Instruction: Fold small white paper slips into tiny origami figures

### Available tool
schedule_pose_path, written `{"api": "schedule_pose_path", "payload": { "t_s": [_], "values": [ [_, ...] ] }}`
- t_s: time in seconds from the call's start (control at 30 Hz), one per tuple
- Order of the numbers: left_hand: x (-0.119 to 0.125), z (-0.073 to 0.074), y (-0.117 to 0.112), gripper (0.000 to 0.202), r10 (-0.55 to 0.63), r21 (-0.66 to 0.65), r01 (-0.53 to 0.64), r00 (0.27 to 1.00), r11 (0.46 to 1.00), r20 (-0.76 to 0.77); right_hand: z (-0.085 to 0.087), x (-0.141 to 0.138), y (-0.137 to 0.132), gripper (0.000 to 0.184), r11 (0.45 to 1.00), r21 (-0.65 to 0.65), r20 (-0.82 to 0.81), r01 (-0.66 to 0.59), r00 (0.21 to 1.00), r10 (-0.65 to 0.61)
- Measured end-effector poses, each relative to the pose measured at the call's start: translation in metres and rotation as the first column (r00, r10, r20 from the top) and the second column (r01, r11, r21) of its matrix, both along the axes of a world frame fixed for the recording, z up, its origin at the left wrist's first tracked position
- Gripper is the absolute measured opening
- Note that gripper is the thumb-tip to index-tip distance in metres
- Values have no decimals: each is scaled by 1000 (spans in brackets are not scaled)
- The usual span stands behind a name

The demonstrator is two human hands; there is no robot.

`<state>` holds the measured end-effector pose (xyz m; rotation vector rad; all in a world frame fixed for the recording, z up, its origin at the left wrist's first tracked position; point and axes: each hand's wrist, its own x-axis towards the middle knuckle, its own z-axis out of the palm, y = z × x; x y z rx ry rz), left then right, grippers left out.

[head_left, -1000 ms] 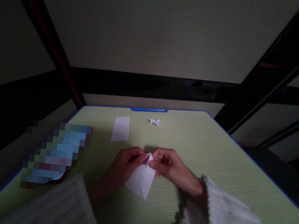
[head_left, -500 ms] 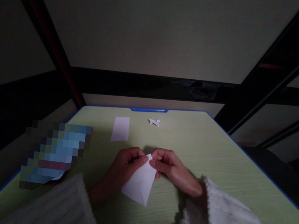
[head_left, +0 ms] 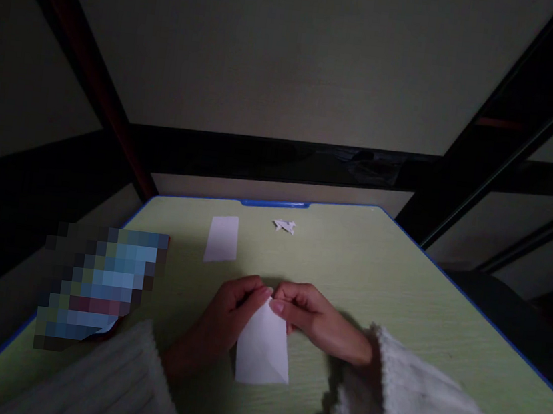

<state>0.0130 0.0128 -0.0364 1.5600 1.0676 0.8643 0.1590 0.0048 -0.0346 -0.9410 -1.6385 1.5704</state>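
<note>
A white sheet of folded paper [head_left: 263, 350] is held above the table, narrow at the top and broad at the lower edge, with a crease near its lower right corner. My left hand [head_left: 233, 312] pinches its upper left edge between thumb and fingers. At the upper right side, my right hand [head_left: 310, 319] grips the paper, the thumb lying on its front. Both thumbs are close together near the tip. The fingers behind the paper are mostly hidden.
The pale green table [head_left: 375, 266] has a blue rim. A flat white paper sheet [head_left: 223, 239] lies beyond my left hand, and a small folded paper figure [head_left: 285, 226] sits farther back. At the left is a pixelated blue object [head_left: 110, 287].
The folded paper has turned a little, so its lower corner has swung to the right. Both hands have shifted slightly while still pinching it.
</note>
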Motion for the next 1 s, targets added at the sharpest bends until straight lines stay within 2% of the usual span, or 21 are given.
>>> {"api": "schedule_pose_path", "payload": {
  "t_s": [0.1,0.2,0.33,0.47,0.53,0.63,0.73,0.8,0.93,1.0],
  "values": [
    [0,1,2,28,82,-22,-81,995,996,52,2,0,1,31,998,-11,-25,65,998,-66],
    [0,0,5,27,103,-60,-98,991,993,90,3,0,1,32,990,-22,-61,140,988,-141],
    [0,-3,5,26,15,-154,-1,995,988,94,2,0,0,31,964,-114,-101,242,962,-253],
    [0,-3,2,26,-88,-193,98,994,976,59,1,1,3,30,951,-148,-103,273,952,-289],
    [-1,-2,3,27,-31,-164,43,997,985,73,2,2,4,27,935,-149,-129,322,931,-341],
    [-2,1,6,27,189,-133,-169,971,976,150,4,3,6,22,902,-174,-219,394,878,-426],
    [-3,2,8,25,297,-125,-276,929,953,220,4,3,7,27,905,-197,-241,378,876,-418],
    [-3,3,8,23,265,-107,-247,938,963,221,4,2,8,28,902,-185,-240,390,872,-427],
    [0,1,4,22,93,-96,-79,984,992,155,2,1,8,19,873,-158,-344,462,803,-487],
    [1,1,3,22,43,-96,-29,989,995,144,1,1,8,17,878,-159,-385,452,791,-477]
  ]
}}
